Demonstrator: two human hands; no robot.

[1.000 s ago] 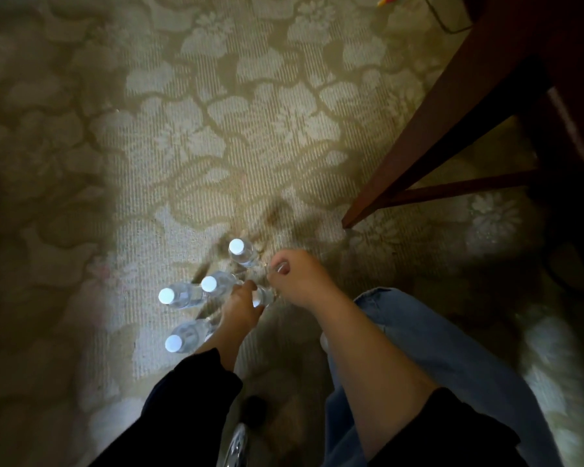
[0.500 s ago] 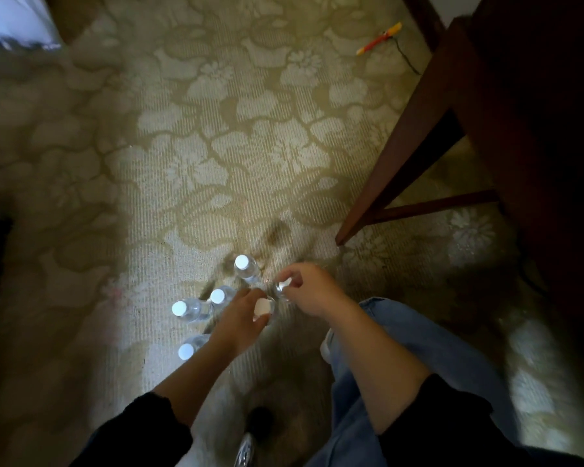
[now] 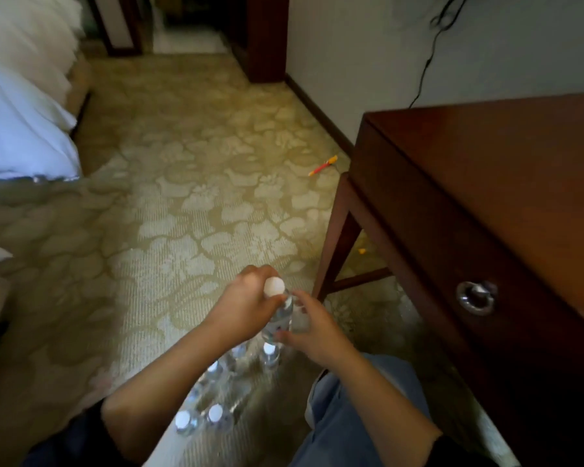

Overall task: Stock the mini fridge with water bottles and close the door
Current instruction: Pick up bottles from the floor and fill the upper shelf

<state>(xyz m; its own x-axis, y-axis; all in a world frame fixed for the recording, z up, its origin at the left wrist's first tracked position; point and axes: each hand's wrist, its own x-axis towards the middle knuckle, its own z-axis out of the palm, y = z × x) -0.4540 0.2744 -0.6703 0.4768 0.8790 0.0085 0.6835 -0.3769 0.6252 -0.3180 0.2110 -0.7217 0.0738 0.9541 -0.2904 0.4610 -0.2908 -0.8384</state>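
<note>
Bottle (image 3: pixel 281 316): clear, white cap | left hand (image 3: pixel 246 308) grips neck | right hand (image 3: pixel 314 328) holds base

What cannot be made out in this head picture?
Head view only.
The mini fridge: outside the frame, so its door state is unknown.
Label of the held bottle: blurred, partly covered by the left hand and right hand.
Count of the floor bottles: motion blur merges them.

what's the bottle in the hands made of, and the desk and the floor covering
The held bottle is probably thin clear plastic: glossy and see-through. Its cap is opaque white, likely plastic.
The desk looks like dark reddish wood or veneer, smooth with a soft sheen. Its ring pull is shiny, seemingly metal.
The carpet is a matte woven textile with a ribbed floral pattern.
</note>
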